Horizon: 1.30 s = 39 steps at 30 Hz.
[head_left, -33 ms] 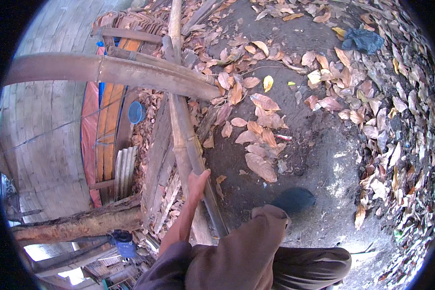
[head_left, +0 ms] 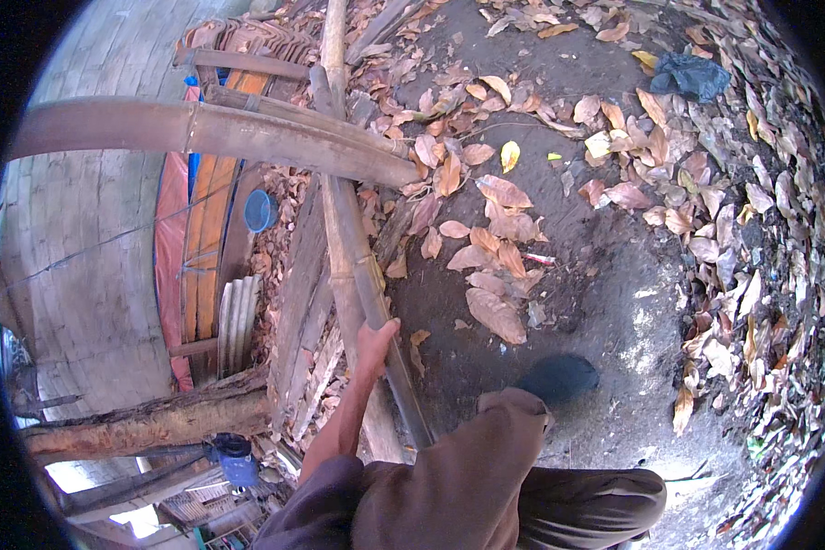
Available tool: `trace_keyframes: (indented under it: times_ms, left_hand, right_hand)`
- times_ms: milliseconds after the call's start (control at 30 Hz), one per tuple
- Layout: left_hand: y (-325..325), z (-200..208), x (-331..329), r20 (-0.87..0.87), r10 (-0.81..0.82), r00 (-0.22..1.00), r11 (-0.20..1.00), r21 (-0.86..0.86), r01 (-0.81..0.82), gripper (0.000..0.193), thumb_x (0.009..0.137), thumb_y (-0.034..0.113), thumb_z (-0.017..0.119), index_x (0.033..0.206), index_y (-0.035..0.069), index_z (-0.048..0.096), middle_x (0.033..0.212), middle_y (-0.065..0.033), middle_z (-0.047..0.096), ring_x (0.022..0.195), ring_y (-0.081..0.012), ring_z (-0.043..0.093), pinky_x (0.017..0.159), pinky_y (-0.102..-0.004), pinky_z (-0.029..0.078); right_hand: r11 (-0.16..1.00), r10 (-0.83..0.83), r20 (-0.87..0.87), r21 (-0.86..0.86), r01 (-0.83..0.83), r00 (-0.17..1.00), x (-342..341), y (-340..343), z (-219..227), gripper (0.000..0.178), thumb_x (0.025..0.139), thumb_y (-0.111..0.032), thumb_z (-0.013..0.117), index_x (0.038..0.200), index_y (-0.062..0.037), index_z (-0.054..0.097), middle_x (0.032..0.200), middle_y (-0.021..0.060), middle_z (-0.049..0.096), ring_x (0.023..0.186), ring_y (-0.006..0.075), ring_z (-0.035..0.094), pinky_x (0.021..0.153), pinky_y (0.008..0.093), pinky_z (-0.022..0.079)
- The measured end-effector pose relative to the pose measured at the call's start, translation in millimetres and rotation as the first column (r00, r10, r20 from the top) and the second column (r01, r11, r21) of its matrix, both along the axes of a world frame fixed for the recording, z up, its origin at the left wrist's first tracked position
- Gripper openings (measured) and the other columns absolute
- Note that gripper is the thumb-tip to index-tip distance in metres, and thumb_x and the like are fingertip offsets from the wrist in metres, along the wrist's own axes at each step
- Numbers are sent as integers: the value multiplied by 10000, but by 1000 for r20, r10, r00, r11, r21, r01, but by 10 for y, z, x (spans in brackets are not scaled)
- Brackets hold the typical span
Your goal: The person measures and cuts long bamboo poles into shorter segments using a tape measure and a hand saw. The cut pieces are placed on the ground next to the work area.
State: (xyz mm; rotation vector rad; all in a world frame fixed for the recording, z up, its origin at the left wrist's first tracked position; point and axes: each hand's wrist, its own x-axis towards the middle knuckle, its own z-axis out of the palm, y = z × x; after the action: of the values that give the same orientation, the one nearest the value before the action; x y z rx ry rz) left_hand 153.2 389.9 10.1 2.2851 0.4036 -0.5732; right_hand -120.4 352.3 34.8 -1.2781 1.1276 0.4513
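Note:
My left hand [head_left: 376,343] is closed around a dark bamboo pole [head_left: 368,282], with the thumb side showing and the other fingers mostly hidden behind it. The pole slants from the upper middle down to my knee. A thicker, paler bamboo pole [head_left: 342,266] lies alongside it on the left. Above the hand, a wide piece of bamboo [head_left: 257,137] crosses over the poles from the left. My right hand is out of the picture. My bent legs [head_left: 458,467] in brown trousers fill the lower middle.
Dry leaves [head_left: 497,312] litter the dark soil on the right, with a dark plastic bag [head_left: 690,77] at upper right. To the left are a blue basin [head_left: 259,211], corrugated sheet [head_left: 238,316], a thick log [head_left: 156,426], weathered boards [head_left: 293,302] and a woven wall [head_left: 82,238].

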Motion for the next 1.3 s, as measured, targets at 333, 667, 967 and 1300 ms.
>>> trace_keyframes:
  times_ms: [333, 667, 967, 1300]
  left_hand:
    - [-25, -35, 22, -261, 38, 964, 975, -202, -93, 394, 841, 328, 749, 1068, 62, 567, 858, -42, 607, 761, -173, 617, 664, -351, 500]
    - [76, -129, 95, -310, 54, 949, 955, -262, -140, 416, 854, 318, 762, 1073, 42, 541, 852, -68, 622, 731, -189, 636, 649, -388, 542]
    - [-6, -245, 1586, 14, -74, 997, 994, -77, 75, 607, 841, 439, 741, 1252, 16, 601, 1087, -115, 667, 981, -235, 633, 887, -395, 498]
    - [-218, -411, 2109, -116, 37, 993, 978, -199, -59, 211, 792, 214, 727, 918, 51, 685, 749, -64, 657, 640, -181, 635, 604, -326, 516]
  right_hand:
    - [1000, 4, -6, 20, -4, 1000, -103, 12, 66, 673, 863, -434, 693, 1269, 77, 528, 1235, 325, 547, 1196, 445, 537, 1017, 518, 412]
    - [999, -12, -9, 50, 12, 1000, -124, 102, 127, 673, 857, -445, 696, 1252, 78, 543, 1220, 327, 558, 1187, 447, 544, 1010, 518, 419]
    - [998, -38, -4, 52, 38, 999, 8, 148, 54, 674, 852, -455, 699, 1238, 79, 556, 1206, 328, 568, 1179, 450, 551, 1004, 519, 424]
    - [994, -92, 5, 56, 92, 996, 19, 76, 45, 675, 846, -466, 702, 1221, 80, 571, 1191, 330, 579, 1171, 453, 559, 997, 519, 431]
